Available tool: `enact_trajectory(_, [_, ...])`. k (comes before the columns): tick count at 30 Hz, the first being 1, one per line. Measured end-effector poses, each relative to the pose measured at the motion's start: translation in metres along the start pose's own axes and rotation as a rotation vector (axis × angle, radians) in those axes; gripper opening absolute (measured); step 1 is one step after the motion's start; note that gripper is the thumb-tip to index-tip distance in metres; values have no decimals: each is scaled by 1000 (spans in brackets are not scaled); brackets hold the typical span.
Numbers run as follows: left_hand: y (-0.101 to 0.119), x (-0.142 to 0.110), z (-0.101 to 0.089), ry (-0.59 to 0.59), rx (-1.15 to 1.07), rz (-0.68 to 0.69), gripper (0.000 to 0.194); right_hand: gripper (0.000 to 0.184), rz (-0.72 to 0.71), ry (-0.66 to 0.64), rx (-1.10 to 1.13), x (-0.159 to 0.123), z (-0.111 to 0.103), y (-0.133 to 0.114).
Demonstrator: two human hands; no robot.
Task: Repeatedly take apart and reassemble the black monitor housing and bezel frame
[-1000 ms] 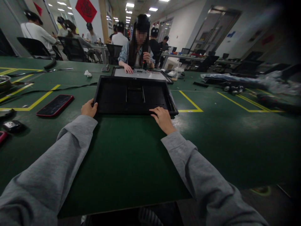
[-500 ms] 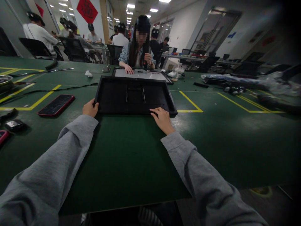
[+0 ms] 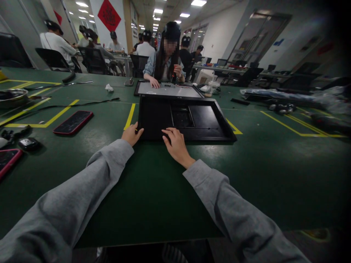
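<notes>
A black rectangular monitor back cover (image 3: 159, 117) lies on the green table in front of me, its raised rim and recessed middle showing. At its front left corner, my left hand (image 3: 131, 134) is closed on the edge, the thumb over the rim. My right hand (image 3: 177, 145) touches the front rim left of the middle, fingers apart and not wrapped round it. Directly behind the cover lies a flat grey screen panel (image 3: 161, 89) with a dark border. A person opposite rests one hand (image 3: 152, 81) on that panel and holds a red-handled screwdriver (image 3: 173, 75) in the other.
On the left lie a red-cased phone (image 3: 73, 123), a second phone (image 3: 9, 160), a small black case (image 3: 29, 143), a black strap (image 3: 82, 103) and a metal bowl (image 3: 16, 98). Plastic-wrapped parts (image 3: 274, 95) lie at the right. Yellow tape (image 3: 129, 117) marks the table.
The back cover has slid right and slightly toward me, and looks flatter on the table. My left hand has moved right with it; my right hand now sits farther left along its front rim.
</notes>
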State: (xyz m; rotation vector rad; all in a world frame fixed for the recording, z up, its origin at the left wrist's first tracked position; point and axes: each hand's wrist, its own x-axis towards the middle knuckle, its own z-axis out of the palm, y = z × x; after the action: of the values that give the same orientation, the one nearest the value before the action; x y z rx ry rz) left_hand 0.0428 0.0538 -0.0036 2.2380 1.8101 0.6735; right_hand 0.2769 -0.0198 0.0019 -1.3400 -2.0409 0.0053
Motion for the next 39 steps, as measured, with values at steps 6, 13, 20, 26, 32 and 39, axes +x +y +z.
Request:
enact_trajectory(6, [40,-16,22,-158,-188,232,45,54,-41,-153,-133,-8,7,-25])
enact_trajectory(13, [20,-11,32,-77,-431,395,41,48,38,-183,-352,0,10,-32])
enact_trajectory(20, [-6,-14,18,-38,-494,356,51,41,110,-264,-319,8,-5,-3])
enact_trajectory(26, [-32,-16,-1,-49,-436,253,53,36,115,-168,-335,5,-4,13])
enact_trajectory(32, [-37,-20,-9,-81,-440,202,46,32,153,-79,-437,5,-12,50])
enact_trajectory(39, [-38,-22,-11,-80,-429,238,42,37,288,-130,-597,-5,-53,129])
